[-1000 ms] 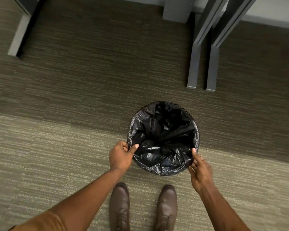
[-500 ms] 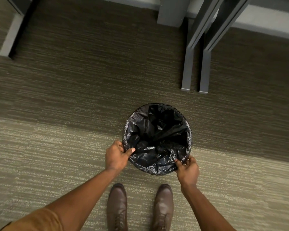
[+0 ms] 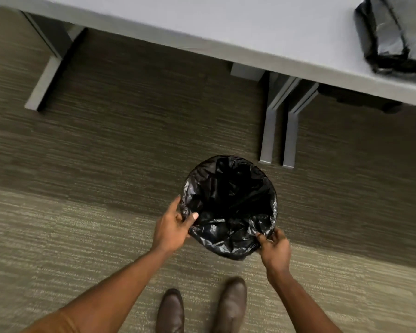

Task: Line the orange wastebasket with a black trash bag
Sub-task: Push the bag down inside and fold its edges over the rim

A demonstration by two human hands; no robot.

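Nearest the camera, two brown leather shoes (image 3: 202, 308) stand side by side on the lighter band of the striped carpet (image 3: 58, 236), toes pointing toward the basket. Both bare forearms reach forward from the near edge of the view, the left one ending in a tan sleeve (image 3: 53, 324) at the lower left. The left hand (image 3: 172, 228) grips the near-left rim of the wastebasket, thumb hooked over the edge onto the plastic and fingers wrapped down the outside. The right hand (image 3: 275, 247) is at the near-right rim, its fingertips (image 3: 259, 236) pinching a fold of the black trash bag (image 3: 228, 205) where it drapes over the edge. The bag already sits inside the round wastebasket and is folded over the whole rim, so crinkled black plastic covers every visible part of it and none of the orange shows; the middle of the bag sags into a dark hollow. The basket stands on the carpet just where the lighter band meets the darker one. Just beyond it, a pair of grey metal table legs (image 3: 277, 126) rest their feet on the dark carpet, and another leg (image 3: 43, 87) stands well apart to the far left. Above them runs the grey tabletop (image 3: 202, 22), and at its right end lies a folded bundle of black plastic (image 3: 389, 32).
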